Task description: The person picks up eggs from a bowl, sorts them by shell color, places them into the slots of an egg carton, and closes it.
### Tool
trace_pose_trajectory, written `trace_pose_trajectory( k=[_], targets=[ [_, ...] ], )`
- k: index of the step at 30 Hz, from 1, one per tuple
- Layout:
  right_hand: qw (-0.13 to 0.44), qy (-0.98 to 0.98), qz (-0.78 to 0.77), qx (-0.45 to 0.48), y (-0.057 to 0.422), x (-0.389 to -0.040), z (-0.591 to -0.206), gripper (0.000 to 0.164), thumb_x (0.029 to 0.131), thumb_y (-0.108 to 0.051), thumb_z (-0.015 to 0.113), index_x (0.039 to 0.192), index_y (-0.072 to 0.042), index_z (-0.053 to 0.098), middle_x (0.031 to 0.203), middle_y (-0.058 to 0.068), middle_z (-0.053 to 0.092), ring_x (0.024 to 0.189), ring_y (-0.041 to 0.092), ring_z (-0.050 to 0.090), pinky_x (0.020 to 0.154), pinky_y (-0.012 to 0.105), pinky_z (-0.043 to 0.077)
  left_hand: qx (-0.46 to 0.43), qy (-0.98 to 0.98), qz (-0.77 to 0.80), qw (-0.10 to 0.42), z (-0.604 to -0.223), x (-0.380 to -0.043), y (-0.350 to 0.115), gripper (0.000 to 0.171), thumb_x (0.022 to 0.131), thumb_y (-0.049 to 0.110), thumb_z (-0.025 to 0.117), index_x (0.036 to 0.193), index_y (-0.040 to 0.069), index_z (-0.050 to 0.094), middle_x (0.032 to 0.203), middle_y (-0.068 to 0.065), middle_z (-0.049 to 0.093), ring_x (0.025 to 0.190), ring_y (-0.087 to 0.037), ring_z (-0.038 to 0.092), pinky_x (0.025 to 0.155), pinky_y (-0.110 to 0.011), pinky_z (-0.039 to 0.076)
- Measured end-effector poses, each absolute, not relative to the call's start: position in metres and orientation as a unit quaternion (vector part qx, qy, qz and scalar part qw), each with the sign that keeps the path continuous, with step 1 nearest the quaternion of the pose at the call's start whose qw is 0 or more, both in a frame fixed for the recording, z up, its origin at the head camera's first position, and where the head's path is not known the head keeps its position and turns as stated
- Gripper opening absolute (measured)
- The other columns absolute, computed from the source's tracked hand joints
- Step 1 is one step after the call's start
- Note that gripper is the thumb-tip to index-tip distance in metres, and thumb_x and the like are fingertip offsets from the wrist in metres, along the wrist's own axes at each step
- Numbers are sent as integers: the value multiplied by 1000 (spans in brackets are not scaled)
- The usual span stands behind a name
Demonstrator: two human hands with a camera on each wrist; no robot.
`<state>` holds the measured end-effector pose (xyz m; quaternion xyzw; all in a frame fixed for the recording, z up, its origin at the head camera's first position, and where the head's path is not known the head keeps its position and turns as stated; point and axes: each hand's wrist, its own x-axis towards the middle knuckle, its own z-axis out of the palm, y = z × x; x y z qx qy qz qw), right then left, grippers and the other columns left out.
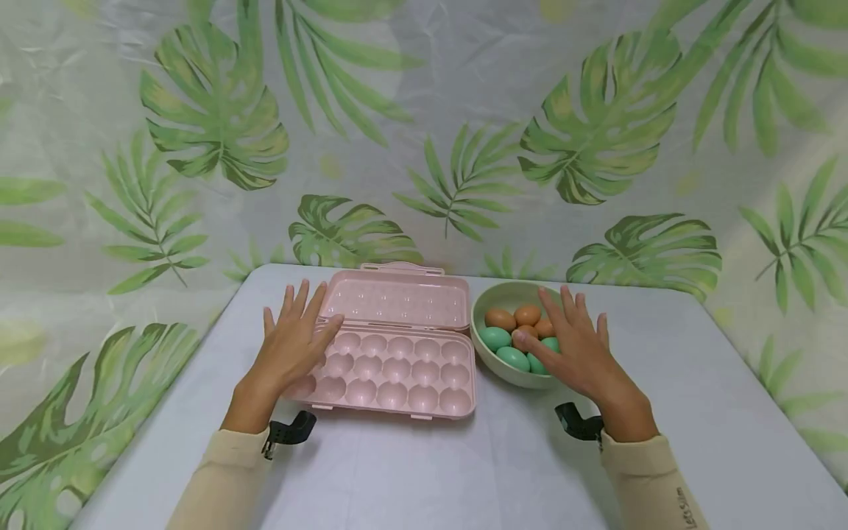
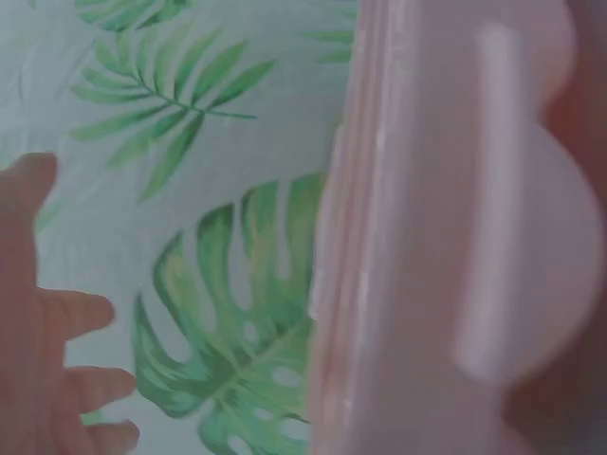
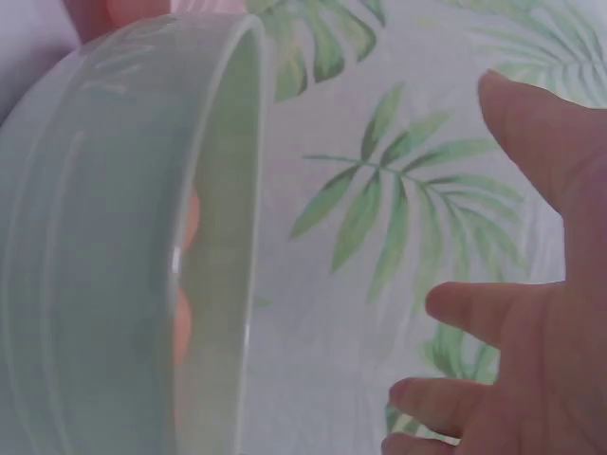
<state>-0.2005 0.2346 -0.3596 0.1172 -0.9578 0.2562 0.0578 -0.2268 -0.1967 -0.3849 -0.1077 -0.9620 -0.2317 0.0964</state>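
Observation:
A pink egg box [image 1: 391,372] lies with its lid [image 1: 397,298] folded back, its rows of round hollows showing no eggs. My left hand [image 1: 291,352], fingers spread, overlaps the box's left side in the head view; the left wrist view has the box's side [image 2: 427,227] close up. Right of the box stands a pale green bowl [image 1: 486,359] with several brown eggs [image 1: 500,319] and green eggs [image 1: 513,358]. My right hand [image 1: 579,353] spreads its fingers over the bowl's right side, hiding part of it. Neither hand holds anything.
A white-covered table [image 1: 424,471] carries the box and the bowl. Behind it hangs a leaf-printed cloth [image 1: 457,177], close to the table's back edge. Each wrist wears a black strap with a small camera [image 1: 291,428].

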Motion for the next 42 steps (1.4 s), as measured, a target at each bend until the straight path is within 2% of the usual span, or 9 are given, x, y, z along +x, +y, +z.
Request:
trace_pose_trajectory(
  k=[7,11,16,20,24,30,33,36,42],
  targets=[
    [70,-940,298,153,231,-213,-365,79,94,-54,52,156,-21,15,160,15,6,146,38,-4,108,70,-6,-99,-927,-345,106,-405,-229,-216,66,102,49,31,155,12,18,160,-17,12,146,-37,6,112,-66,9],
    [68,-929,320,172,227,-225,-369,76,94,-50,54,155,-19,20,160,15,11,146,39,5,110,68,8,-81,-915,-381,106,-415,-227,-224,61,104,44,27,154,10,21,158,-19,17,144,-40,14,112,-63,15],
    [78,-916,352,176,223,-236,-370,73,94,-44,58,153,-15,28,156,14,26,141,37,26,107,62,28,-58,-901,-422,84,-426,-230,-229,63,104,47,21,154,9,23,159,-18,17,144,-39,14,115,-59,13],
    [84,-906,378,168,220,-242,-374,69,93,-45,59,151,-17,34,149,13,40,137,36,35,106,61,32,-46,-881,-467,63,-432,-230,-232,65,103,49,18,154,9,22,159,-15,18,145,-36,16,115,-54,17],
    [77,-899,399,161,216,-248,-380,65,93,-48,58,149,-21,37,148,11,41,134,35,39,105,60,34,-43,-853,-518,49,-439,-228,-235,64,104,48,17,153,7,22,159,-14,18,144,-37,18,114,-52,24],
    [57,-873,451,178,213,-255,-389,63,95,-44,57,147,-12,40,145,16,45,133,34,42,106,52,38,-49,-829,-555,43,-448,-226,-235,63,105,44,18,152,2,24,157,-19,21,144,-38,17,118,-50,11],
    [45,-868,465,171,213,-257,-391,62,94,-45,59,144,-12,44,143,14,49,130,32,47,104,49,41,-53,-822,-565,44,-451,-226,-233,62,105,42,20,151,1,25,156,-20,23,143,-39,20,118,-49,10],
    [37,-869,463,169,213,-259,-394,58,95,-44,57,142,-13,47,140,12,52,123,33,53,102,50,43,-55,-821,-567,47,-452,-225,-232,62,105,43,20,151,2,26,156,-20,24,143,-39,21,118,-49,11],
    [37,-872,452,182,211,-264,-400,53,97,-43,53,139,-10,51,137,10,55,120,32,56,100,51,44,-57,-817,-571,55,-455,-220,-234,61,105,43,22,150,3,30,157,-16,25,145,-33,15,118,-49,9]
  ],
)
